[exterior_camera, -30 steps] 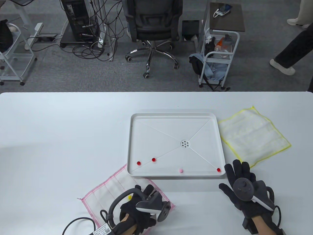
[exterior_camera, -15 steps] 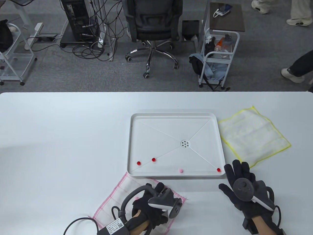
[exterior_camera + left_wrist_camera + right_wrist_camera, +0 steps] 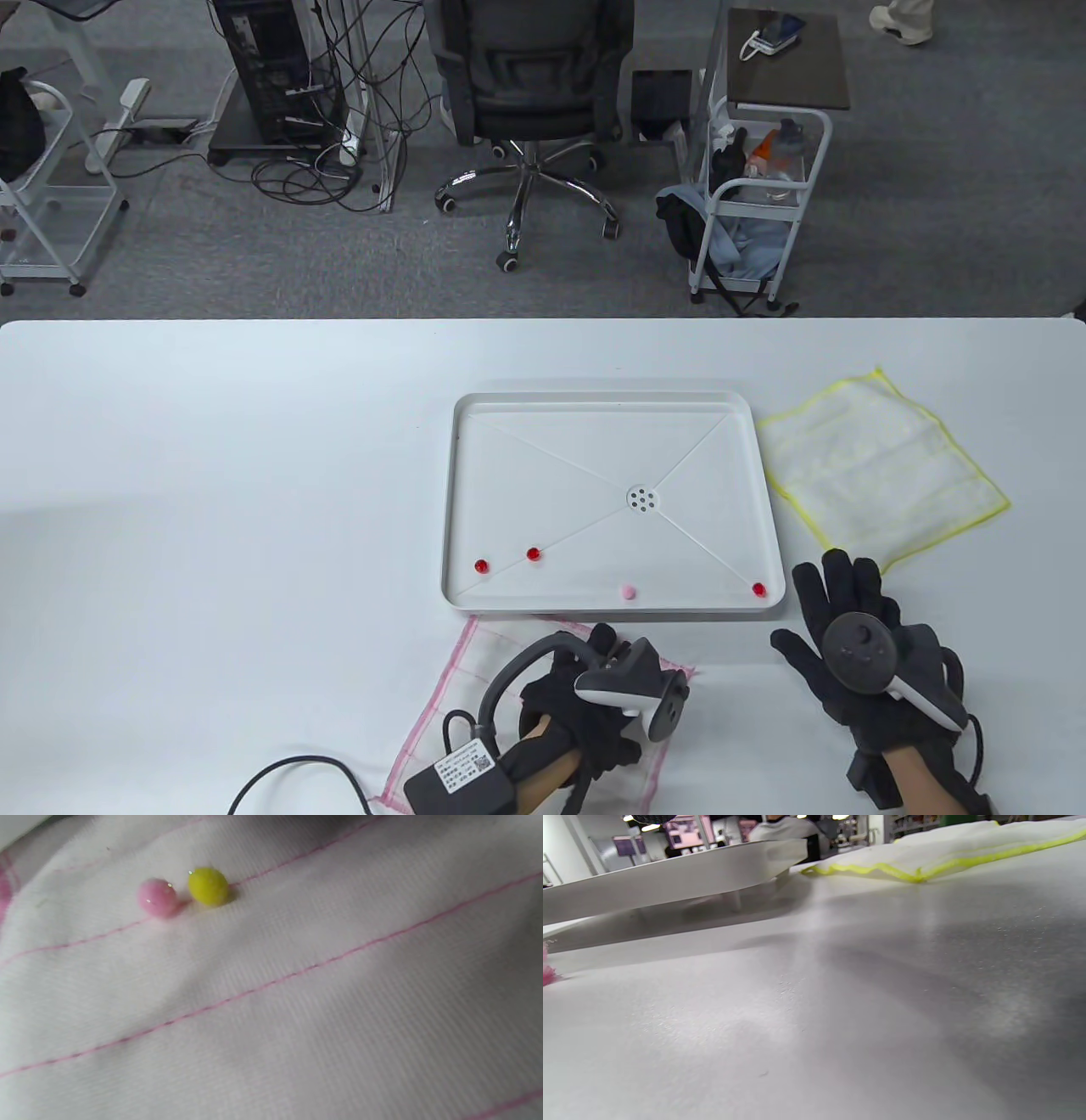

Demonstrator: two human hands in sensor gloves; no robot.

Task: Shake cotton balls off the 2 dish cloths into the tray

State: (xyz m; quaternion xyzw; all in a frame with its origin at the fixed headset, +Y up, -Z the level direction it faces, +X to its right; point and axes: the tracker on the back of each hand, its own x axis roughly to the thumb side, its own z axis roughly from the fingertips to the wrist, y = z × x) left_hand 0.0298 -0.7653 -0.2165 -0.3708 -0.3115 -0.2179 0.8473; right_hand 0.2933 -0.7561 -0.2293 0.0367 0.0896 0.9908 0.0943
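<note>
Grip: from the table view, the left hand (image 3: 585, 709) lies on top of the pink-edged cloth (image 3: 450, 705); whether its fingers pinch the fabric I cannot tell, as the tracker hides them. The right hand (image 3: 857, 645) rests flat on the table (image 3: 212, 475), fingers spread, holding nothing.
Table view: the pink-edged cloth lies just before the tray's (image 3: 612, 401) near rim. The yellow-edged cloth (image 3: 882, 467) lies flat beside the tray's right side. Three red balls and one pink ball (image 3: 627, 591) sit along the tray's near side.
Left wrist view: a pink ball (image 3: 157, 897) and a yellow ball (image 3: 208, 886) rest side by side on the cloth's weave.
Right wrist view: only bare table, the tray's underside and the yellow hem (image 3: 903, 870); no fingers visible.
Handling: the cloth looks thin and limp, so it will likely sag. The balls look light and rolling. Taking two corners or the edges would probably form a sling and keep them aboard until over the tray.
</note>
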